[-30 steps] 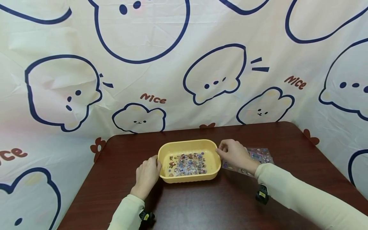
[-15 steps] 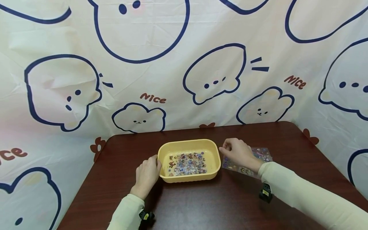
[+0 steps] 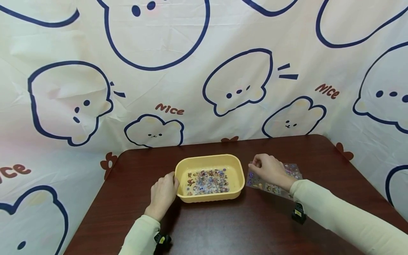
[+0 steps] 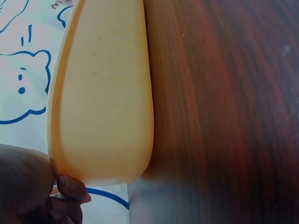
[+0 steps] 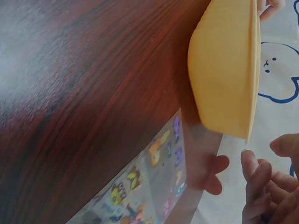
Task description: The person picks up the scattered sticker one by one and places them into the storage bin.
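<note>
A yellow plastic basin [image 3: 236, 177] stands on the table with many small colourful cartoon stickers [image 3: 210, 181] spread over its bottom. At its left end my left hand [image 3: 163, 193] pinches the rim; in the left wrist view the thumb and curled fingers [image 4: 70, 186] meet at the basin's corner. My right hand [image 3: 269, 170] hovers to the right of the basin, apart from its rim. Its fingers are loosely bent, and the right wrist view shows a gap between thumb and fingertips with nothing held. Partly hidden below that hand lies a clear sheet of cartoon stickers [image 3: 255, 182].
The dark brown wooden table [image 3: 220, 226] has rounded far corners. A pale cloth [image 3: 191, 88] with blue-outlined cartoon animals hangs behind and at both sides. Each wrist carries a small black camera, such as the right one [image 3: 298, 213].
My right hand has let go of the basin's right rim and moved a little to the right, over the sticker sheet. The left hand and basin have stayed in place.
</note>
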The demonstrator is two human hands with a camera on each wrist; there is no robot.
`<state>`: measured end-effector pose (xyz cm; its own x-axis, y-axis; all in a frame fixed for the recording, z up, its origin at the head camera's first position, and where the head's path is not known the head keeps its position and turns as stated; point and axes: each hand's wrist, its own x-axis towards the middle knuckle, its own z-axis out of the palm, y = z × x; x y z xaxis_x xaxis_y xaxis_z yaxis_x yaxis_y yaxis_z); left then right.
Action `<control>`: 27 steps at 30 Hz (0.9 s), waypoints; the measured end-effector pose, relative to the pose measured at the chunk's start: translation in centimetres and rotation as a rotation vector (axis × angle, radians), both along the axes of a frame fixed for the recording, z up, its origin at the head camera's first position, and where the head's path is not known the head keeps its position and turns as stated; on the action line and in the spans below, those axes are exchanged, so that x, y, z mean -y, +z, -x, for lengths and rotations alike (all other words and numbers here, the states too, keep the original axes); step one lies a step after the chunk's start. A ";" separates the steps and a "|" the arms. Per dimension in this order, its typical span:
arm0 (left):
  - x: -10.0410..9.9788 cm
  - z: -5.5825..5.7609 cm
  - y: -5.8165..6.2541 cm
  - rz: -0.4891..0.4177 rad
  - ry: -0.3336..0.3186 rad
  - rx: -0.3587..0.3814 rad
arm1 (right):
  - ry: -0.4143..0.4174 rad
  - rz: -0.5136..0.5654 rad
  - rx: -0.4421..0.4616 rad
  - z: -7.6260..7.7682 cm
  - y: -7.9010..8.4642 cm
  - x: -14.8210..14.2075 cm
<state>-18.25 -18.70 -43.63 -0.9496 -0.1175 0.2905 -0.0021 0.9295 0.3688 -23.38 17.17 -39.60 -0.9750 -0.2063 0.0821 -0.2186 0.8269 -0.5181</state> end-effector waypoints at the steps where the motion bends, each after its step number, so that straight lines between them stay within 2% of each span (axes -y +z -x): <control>1: 0.0 0.0 0.0 0.000 0.000 0.002 | -0.003 -0.002 0.001 0.1 -0.1 -0.1; 27: 0.0 0.2 -0.2 -0.003 0.003 0.000 | -0.010 -0.014 -0.012 1.1 -1.6 -2.7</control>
<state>-18.43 -18.68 -43.79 -0.9494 -0.1212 0.2898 -0.0049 0.9283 0.3719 -24.43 19.83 -41.25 -0.9760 -0.1976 0.0911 -0.2163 0.8364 -0.5037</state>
